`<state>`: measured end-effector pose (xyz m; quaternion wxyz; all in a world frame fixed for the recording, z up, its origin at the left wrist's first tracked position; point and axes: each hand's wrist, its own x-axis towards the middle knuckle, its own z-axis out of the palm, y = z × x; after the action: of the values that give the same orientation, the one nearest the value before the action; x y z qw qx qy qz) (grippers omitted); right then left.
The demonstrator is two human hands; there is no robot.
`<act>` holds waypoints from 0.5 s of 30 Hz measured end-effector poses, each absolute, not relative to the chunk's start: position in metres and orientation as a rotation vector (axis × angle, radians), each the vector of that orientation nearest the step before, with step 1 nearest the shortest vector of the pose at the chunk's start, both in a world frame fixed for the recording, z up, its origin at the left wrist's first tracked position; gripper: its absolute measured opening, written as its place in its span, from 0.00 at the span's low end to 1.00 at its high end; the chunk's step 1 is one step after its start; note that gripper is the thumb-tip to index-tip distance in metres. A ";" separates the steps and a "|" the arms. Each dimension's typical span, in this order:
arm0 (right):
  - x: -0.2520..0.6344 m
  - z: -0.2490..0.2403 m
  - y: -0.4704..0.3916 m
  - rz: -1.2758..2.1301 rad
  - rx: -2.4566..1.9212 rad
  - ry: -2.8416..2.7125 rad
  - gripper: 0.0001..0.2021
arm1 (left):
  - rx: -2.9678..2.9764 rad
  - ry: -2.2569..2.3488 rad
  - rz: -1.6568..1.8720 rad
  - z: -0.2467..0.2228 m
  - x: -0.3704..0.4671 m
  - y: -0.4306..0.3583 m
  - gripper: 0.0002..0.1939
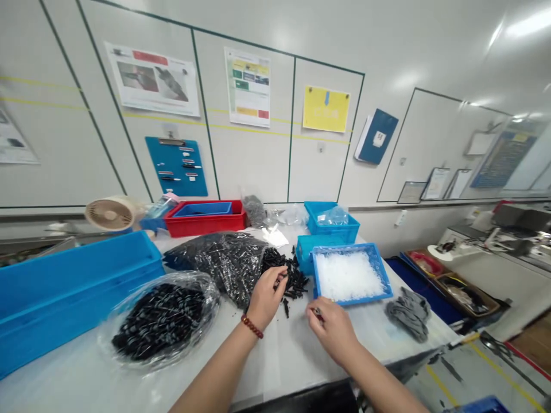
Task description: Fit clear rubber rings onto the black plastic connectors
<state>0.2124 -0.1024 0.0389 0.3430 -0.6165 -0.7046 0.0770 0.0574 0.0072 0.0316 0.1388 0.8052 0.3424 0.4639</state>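
1. While a bag of black parts (159, 315) sits lower left, the left hand (266, 297), at centre, pinches narrowly by the pile of black parts (297, 282); whether it holds one, I cannot tell.
2. Right of that, the right hand (332, 328) grips a small piece (317, 311); the step looks like handling single parts, calling next for light fingertips.
3. Just beyond stands the blue tray (384, 269).
4. Upper right, the folder (375, 140) bears an unreadable label (379, 139).

Two hands (266, 296) (334, 328), one bracelet (252, 327), lower centre; two large bags (219, 264) (160, 316), one fan (109, 215), left half; one yellow sheet (326, 115), upper centre; one cloth (408, 315), lower right.
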 end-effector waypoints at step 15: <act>0.347 0.042 -0.156 0.366 -1.270 -0.385 0.17 | 2.574 0.760 1.299 -0.008 0.062 0.008 0.12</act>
<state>0.3466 -0.1559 0.0422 0.7724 -0.5859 -0.1778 0.1687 0.0619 0.0081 -0.0079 0.0801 0.8605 0.2540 0.4343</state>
